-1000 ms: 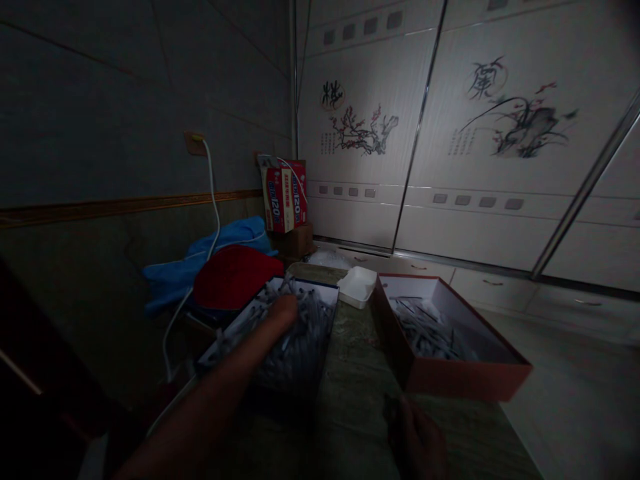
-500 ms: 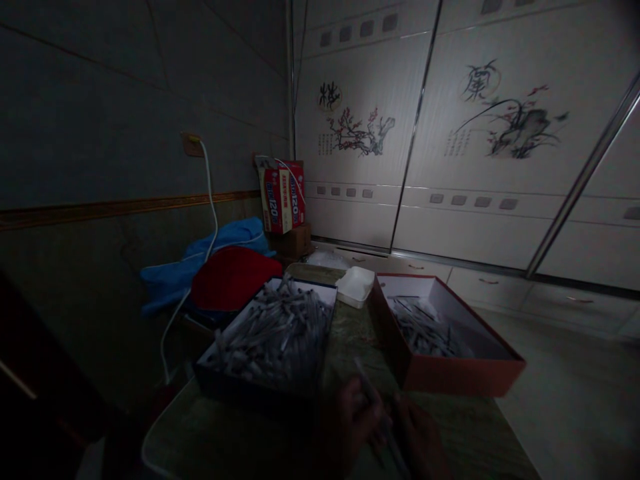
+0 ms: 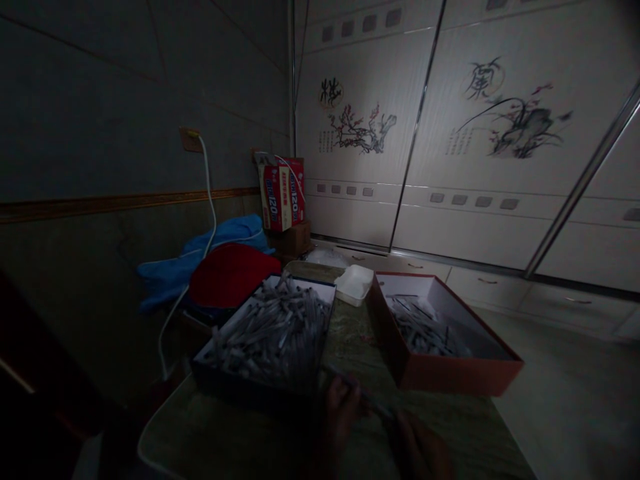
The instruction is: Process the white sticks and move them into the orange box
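Note:
A slim pen (image 3: 369,398) slants across the gap between my hands, low in the dim head view. My left hand (image 3: 341,407) is closed on its upper left part, fingers pinched round it. At its lower right end, my right hand (image 3: 421,445) is closed on it too, though shadow hides most of those fingers. Left of my hands stands a dark blue box (image 3: 245,393) heaped with pale pens (image 3: 280,330) that have dark ends. To the right, a red-brown box (image 3: 463,373) with a white inside holds a smaller pile of thin pens (image 3: 423,327).
A white open tray (image 3: 355,283) stands between the boxes at the far side of the table (image 3: 480,427). Red cloth (image 3: 233,273) and blue cloth (image 3: 225,235) lie at the left, with a white cable (image 3: 209,180) across them. Cartons (image 3: 283,197) are stacked in the corner.
The pen has tilted flatter, its upper end moving left and down. My left hand has shifted slightly left. My right hand has come onto the pen's lower end.

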Action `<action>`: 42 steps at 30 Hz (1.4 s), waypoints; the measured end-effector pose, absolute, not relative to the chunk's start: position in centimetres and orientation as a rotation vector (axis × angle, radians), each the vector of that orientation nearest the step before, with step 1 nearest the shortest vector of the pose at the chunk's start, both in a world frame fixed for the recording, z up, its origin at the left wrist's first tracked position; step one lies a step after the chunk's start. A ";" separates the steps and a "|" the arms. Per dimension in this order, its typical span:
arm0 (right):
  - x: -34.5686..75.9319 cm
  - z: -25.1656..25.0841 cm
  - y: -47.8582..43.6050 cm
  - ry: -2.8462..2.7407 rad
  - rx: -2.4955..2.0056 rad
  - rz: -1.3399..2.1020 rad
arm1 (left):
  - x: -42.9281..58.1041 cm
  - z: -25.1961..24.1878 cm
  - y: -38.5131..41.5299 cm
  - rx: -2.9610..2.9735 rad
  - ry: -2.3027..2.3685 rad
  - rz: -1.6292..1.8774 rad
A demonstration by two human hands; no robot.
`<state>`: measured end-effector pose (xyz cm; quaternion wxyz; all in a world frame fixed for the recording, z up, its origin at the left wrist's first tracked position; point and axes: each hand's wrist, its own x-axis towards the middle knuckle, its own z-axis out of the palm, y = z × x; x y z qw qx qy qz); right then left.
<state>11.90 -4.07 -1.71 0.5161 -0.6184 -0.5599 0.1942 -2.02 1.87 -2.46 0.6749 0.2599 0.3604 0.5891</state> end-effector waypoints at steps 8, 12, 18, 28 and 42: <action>12.9 -2.5 -3.9 -1.533 -1.473 0.611 | -2.0 -2.9 2.1 0.651 0.776 1.346; 12.6 -2.4 -4.1 -1.534 -1.474 0.650 | -1.8 -3.5 2.3 0.639 0.790 1.362; 12.5 -1.9 -4.0 -1.511 -1.509 0.674 | -1.9 -3.0 2.1 0.638 0.800 1.347; 13.5 -4.4 -3.5 -1.571 -1.526 0.499 | -1.9 -3.2 2.4 0.642 0.836 1.337; 12.4 -1.6 -4.2 -1.466 -1.453 0.631 | -2.0 -2.6 2.2 0.638 0.869 1.317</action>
